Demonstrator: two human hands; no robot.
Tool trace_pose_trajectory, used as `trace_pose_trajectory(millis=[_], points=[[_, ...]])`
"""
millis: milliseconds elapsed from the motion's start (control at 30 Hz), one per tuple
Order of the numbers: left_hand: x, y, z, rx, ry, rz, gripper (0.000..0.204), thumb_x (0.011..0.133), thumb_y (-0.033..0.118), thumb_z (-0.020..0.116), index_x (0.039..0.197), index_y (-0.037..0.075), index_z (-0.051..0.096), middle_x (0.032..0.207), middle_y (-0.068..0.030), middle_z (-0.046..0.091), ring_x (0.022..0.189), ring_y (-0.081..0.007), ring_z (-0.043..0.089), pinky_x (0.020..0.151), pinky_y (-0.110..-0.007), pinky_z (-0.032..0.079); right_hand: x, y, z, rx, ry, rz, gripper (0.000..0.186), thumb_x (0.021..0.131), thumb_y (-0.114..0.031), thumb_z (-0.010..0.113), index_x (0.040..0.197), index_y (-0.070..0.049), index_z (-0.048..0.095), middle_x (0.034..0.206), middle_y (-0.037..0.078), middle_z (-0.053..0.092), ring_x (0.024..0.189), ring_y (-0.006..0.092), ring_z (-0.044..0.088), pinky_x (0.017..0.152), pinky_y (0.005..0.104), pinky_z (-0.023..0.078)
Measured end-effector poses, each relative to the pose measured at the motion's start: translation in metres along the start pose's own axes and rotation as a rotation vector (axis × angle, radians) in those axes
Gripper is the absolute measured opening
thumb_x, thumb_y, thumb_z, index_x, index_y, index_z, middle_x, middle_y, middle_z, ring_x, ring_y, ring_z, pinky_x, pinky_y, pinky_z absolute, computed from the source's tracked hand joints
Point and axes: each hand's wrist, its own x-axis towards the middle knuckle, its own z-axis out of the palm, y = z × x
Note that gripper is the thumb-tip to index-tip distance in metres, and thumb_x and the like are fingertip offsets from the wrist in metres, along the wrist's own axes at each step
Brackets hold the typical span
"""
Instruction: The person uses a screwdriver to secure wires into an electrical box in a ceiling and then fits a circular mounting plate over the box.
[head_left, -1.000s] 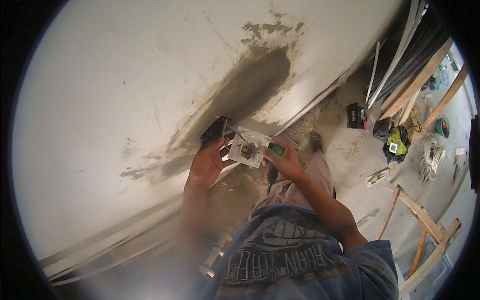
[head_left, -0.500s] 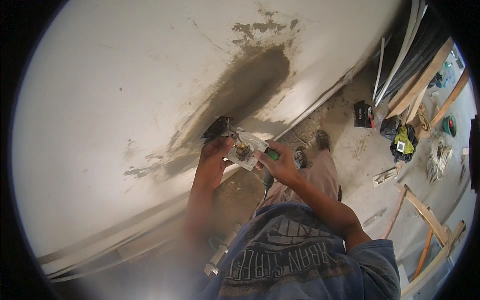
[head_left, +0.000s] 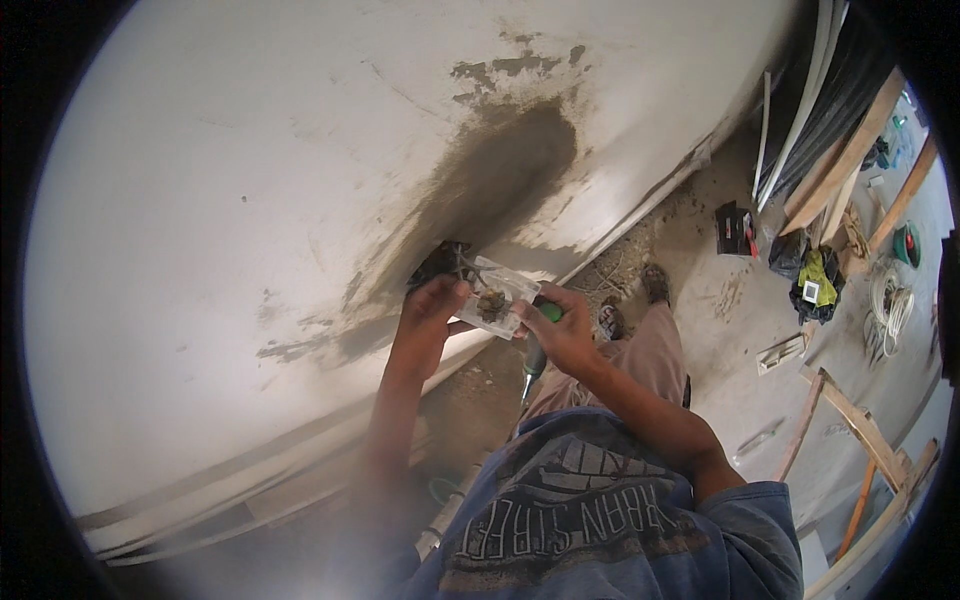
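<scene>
A white square electrical fitting (head_left: pixel 512 285) is held back side up below a dark recessed opening (head_left: pixel 435 258) in the plastered wall (head_left: pixel 250 170). Grey wires (head_left: pixel 467 268) run from the opening to its brass-and-dark terminal block (head_left: pixel 491 305). My left hand (head_left: pixel 430 315) grips the fitting's left side, fingertips pinched by the wires; what exactly they pinch is too small to tell. My right hand (head_left: pixel 560 330) is closed round a green-handled screwdriver (head_left: pixel 537 355), its shaft pointing down, while the thumb presses on the fitting's right edge.
My legs and shoes (head_left: pixel 655 284) are below. On the floor to the right lie a black case (head_left: pixel 737 232), a bag with yellow-green cloth (head_left: pixel 817 285), coiled white cable (head_left: pixel 888 310), a green bucket (head_left: pixel 906 243) and a trowel (head_left: pixel 780 355). Leaning boards (head_left: pixel 840 150) and a wooden frame (head_left: pixel 855 420) stand there too.
Over the last second the fitting has been tilted and shifted slightly down, and my left fingers have moved up toward the wires at its corner. My right hand still holds the screwdriver.
</scene>
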Motion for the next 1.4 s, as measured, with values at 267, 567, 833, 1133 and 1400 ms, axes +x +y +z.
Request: trace_pose_trajectory(millis=[267,567,833,1133,1400], points=[[0.003,-0.017,0.001,-0.086,0.128,0.087,0.016,0.096,0.020,0.066,0.102,0.006,0.065,0.101,-0.0051,0.069,0.091,-0.0157,0.068,0.082,-0.037,0.059,0.002,-0.008,-0.001,-0.040,-0.111,0.056,0.020,0.094,-0.011,0.069,0.106,0.005,0.066,0.081,0.005,0.068,0.068,0.0075,0.061,0.058,0.0242,0.049],[0.003,-0.013,0.006,-0.093,0.175,0.062,0.019,0.095,0.022,0.067,0.104,0.006,0.066,0.100,-0.0052,0.069,0.090,-0.0155,0.067,0.084,-0.038,0.057,0.008,0.000,-0.008,-0.159,-0.154,-0.016,0.023,0.093,-0.019,0.071,0.103,0.002,0.067,0.082,0.003,0.067,0.072,0.0072,0.059,0.062,0.0243,0.048],[-0.023,-0.055,0.030,-0.439,0.333,0.227,0.054,0.101,0.029,0.059,0.142,0.007,0.032,0.135,-0.0140,0.051,0.117,-0.0281,0.060,0.096,-0.044,0.053,0.009,-0.013,-0.001,-0.221,-0.188,-0.019,0.020,0.090,-0.018,0.074,0.094,0.002,0.070,0.076,0.001,0.065,0.069,0.0059,0.057,0.060,0.0276,0.047],[-0.029,-0.075,0.043,-0.384,0.264,0.280,0.051,0.099,0.024,0.062,0.138,0.003,0.037,0.120,-0.0132,0.060,0.106,-0.0232,0.065,0.084,-0.039,0.062,0.023,-0.096,0.018,-1.118,-0.384,-0.335,0.020,0.085,-0.015,0.072,0.100,-0.002,0.072,0.095,0.016,0.069,0.078,0.0279,0.069,0.065,0.0387,0.052],[-0.026,-0.073,0.059,-0.457,0.408,0.456,0.056,0.092,0.014,0.072,0.134,-0.004,0.040,0.111,-0.0146,0.063,0.099,-0.0192,0.065,0.080,-0.035,0.064,0.083,-0.143,0.059,-1.746,-0.985,-0.689,0.029,0.086,-0.011,0.065,0.114,-0.016,0.072,0.126,0.000,0.065,0.084,0.0236,0.070,0.069,0.0384,0.056]])
